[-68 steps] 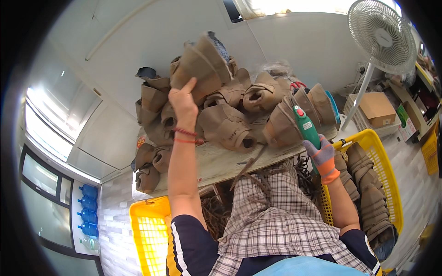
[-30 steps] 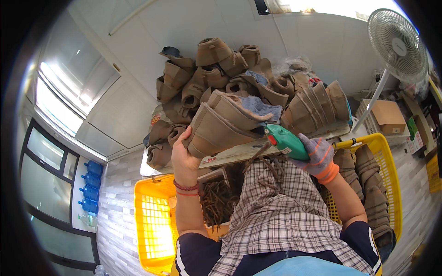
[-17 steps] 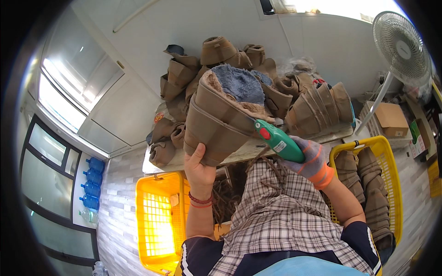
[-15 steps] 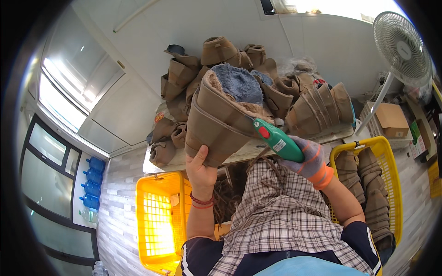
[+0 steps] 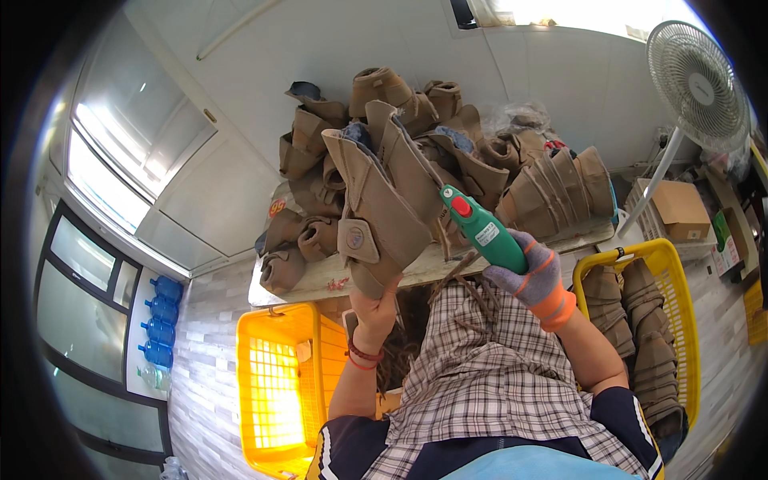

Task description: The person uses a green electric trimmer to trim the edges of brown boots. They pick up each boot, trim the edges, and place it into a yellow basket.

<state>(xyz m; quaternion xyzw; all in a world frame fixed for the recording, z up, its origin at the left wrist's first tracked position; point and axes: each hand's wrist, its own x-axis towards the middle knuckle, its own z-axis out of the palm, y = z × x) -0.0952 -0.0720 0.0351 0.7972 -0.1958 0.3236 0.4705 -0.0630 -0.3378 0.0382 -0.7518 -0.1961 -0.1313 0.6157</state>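
Note:
My left hand [image 5: 376, 300] grips the toe end of a tan boot upper [image 5: 376, 200] and holds it up over the table edge, shaft pointing away from me. In my gloved right hand [image 5: 524, 268] is a green hand tool with a red button [image 5: 478, 226]; its tip sits against the boot's right side. Behind them a heap of tan boot uppers [image 5: 448, 136] covers the work table [image 5: 320, 276].
An empty yellow crate [image 5: 276, 384] stands at my lower left. A second yellow crate [image 5: 676, 320] at the right holds stacked boot uppers. A standing fan [image 5: 692, 76] and a cardboard box [image 5: 680, 204] are at the far right. Blue water bottles [image 5: 160, 316] line the left floor.
My left hand took a boot upper from the heap, brought it toward me and turned it more upright. My right hand brought the green tool in against the boot.

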